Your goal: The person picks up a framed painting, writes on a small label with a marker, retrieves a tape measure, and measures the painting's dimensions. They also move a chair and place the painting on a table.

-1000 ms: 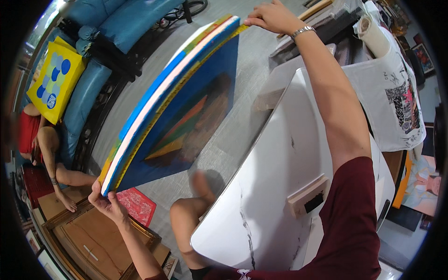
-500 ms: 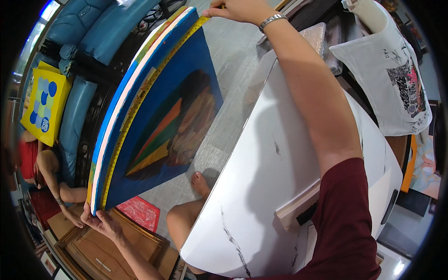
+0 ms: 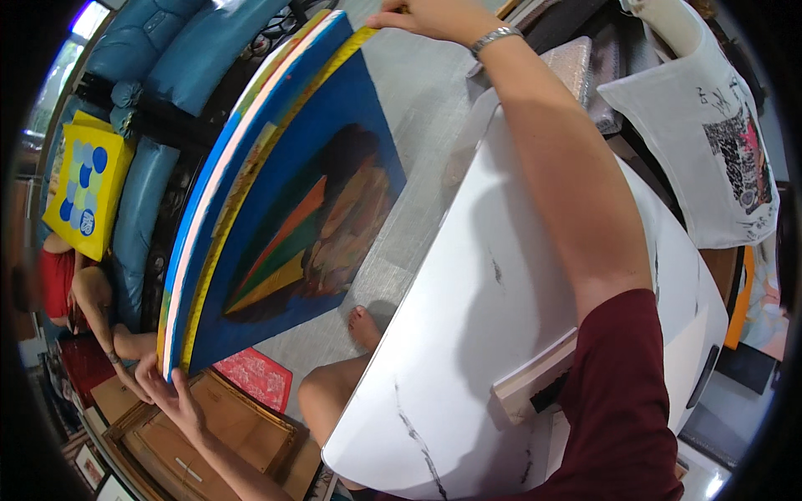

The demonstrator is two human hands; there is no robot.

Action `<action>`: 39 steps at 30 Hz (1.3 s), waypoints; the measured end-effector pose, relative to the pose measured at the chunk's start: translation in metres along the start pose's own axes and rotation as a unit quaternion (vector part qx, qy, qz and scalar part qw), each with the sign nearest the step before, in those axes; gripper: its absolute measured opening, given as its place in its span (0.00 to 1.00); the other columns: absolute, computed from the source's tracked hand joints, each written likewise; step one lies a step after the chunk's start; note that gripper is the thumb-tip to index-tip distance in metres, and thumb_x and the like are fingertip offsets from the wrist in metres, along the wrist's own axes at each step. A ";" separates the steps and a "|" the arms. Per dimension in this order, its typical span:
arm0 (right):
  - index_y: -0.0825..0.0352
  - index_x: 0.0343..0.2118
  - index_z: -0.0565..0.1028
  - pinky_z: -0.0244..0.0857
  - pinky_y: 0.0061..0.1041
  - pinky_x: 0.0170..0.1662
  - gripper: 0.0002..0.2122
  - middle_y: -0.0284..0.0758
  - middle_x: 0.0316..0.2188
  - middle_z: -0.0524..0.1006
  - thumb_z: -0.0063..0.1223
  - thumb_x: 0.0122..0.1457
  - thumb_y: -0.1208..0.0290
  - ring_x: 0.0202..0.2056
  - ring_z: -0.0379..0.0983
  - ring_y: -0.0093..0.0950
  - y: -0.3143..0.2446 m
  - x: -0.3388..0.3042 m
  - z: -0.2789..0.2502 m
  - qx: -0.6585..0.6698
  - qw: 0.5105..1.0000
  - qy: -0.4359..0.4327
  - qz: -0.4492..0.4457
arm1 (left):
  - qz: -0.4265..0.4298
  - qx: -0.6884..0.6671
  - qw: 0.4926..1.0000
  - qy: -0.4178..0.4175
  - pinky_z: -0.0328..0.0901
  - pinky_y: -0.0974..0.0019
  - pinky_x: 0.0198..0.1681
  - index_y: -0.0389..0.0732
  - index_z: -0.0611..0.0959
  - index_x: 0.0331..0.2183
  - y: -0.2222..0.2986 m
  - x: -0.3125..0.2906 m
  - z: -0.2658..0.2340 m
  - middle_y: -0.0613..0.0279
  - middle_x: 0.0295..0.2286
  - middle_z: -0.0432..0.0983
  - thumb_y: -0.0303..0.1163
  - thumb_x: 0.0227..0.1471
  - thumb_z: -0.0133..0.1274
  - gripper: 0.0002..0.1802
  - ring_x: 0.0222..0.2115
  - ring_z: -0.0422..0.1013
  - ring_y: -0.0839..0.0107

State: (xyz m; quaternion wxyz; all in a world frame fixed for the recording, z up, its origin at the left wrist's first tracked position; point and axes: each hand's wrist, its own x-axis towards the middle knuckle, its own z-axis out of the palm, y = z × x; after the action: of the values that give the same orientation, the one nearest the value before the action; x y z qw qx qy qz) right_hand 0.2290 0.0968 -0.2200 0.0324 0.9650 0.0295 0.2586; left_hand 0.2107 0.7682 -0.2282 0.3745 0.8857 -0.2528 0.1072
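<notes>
A blue painted canvas (image 3: 288,175) with a shape in orange, green, yellow and brown stands tilted at the left, with other canvases (image 3: 238,125) stacked against its back. Along its near edge runs a stretched yellow tape measure (image 3: 219,225). My right hand (image 3: 422,20), beyond the top corner, is closed round the far end of the tape; its case is mostly hidden by my fingers. Down at the bottom corner, my left hand (image 3: 177,405) pinches the canvas edge between thumb and fingers, close to the tape's lower end.
A white marbled table (image 3: 451,334) lies under my right arm, with a pale wooden piece (image 3: 535,376) on it. Blue sofa cushions (image 3: 192,67) and a yellow bag (image 3: 88,188) are at the left, near another seated person (image 3: 92,292). An ornate frame (image 3: 209,434) lies below my left hand.
My left hand's fingers have shifted at the bottom corner, with the thumb now more upright. My right hand stays at the top with the tape, and the whole view has moved slightly.
</notes>
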 end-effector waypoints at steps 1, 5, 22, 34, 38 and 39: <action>0.57 0.28 0.87 0.62 0.47 0.52 0.20 0.41 0.28 0.81 0.57 0.57 0.44 0.39 0.76 0.41 0.003 -0.001 0.002 0.021 1.000 -0.002 0.006 | -0.006 0.035 0.998 -0.047 0.61 0.61 0.59 0.36 0.70 0.57 0.027 0.016 -0.004 0.56 0.51 0.70 0.38 0.63 0.57 0.27 0.54 0.67 0.65; 0.58 0.32 0.86 0.60 0.40 0.51 0.20 0.34 0.30 0.80 0.54 0.62 0.46 0.40 0.74 0.35 0.015 -0.009 -0.003 0.003 0.999 -0.032 -0.023 | 0.002 0.220 0.947 -0.235 0.69 0.55 0.47 0.35 0.77 0.48 0.137 0.099 0.042 0.46 0.36 0.80 0.45 0.55 0.63 0.27 0.43 0.77 0.49; 0.59 0.28 0.84 0.58 0.30 0.44 0.16 0.28 0.26 0.76 0.58 0.61 0.51 0.34 0.70 0.27 -0.078 -0.084 -0.260 -0.010 1.000 -0.005 -0.025 | 0.111 0.309 0.944 0.010 0.69 0.42 0.33 0.38 0.78 0.33 0.179 0.175 0.007 0.41 0.25 0.79 0.67 0.61 0.44 0.36 0.30 0.77 0.38; 0.65 0.43 0.80 0.63 0.25 0.33 0.20 0.31 0.20 0.75 0.66 0.57 0.54 0.26 0.68 0.21 -0.108 -0.307 -0.414 0.175 0.949 0.096 0.242 | 0.181 0.220 0.897 0.339 0.66 0.62 0.57 0.46 0.80 0.58 0.154 0.107 -0.380 0.61 0.53 0.78 0.50 0.69 0.44 0.25 0.55 0.73 0.64; 0.64 0.51 0.74 0.60 0.22 0.30 0.25 0.27 0.19 0.72 0.64 0.60 0.50 0.23 0.64 0.17 -0.152 -0.351 -0.471 0.204 0.910 0.058 0.355 | 0.162 0.077 0.899 0.399 0.63 0.60 0.60 0.40 0.77 0.59 0.160 0.042 -0.432 0.57 0.57 0.74 0.57 0.66 0.46 0.34 0.58 0.69 0.61; 0.64 0.51 0.74 0.59 0.21 0.29 0.25 0.27 0.19 0.72 0.63 0.60 0.49 0.23 0.63 0.17 -0.169 -0.356 -0.480 0.232 0.898 0.059 0.371 | 0.154 0.042 0.897 0.413 0.63 0.59 0.61 0.38 0.76 0.59 0.164 0.029 -0.440 0.55 0.57 0.73 0.59 0.65 0.47 0.37 0.59 0.69 0.60</action>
State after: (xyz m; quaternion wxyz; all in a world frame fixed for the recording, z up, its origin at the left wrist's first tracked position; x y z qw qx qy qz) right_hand -0.3258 0.2619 0.0047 -0.2920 0.8693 -0.2693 0.2943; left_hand 0.1485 0.9760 0.1890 0.3863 0.7267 -0.2040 0.5301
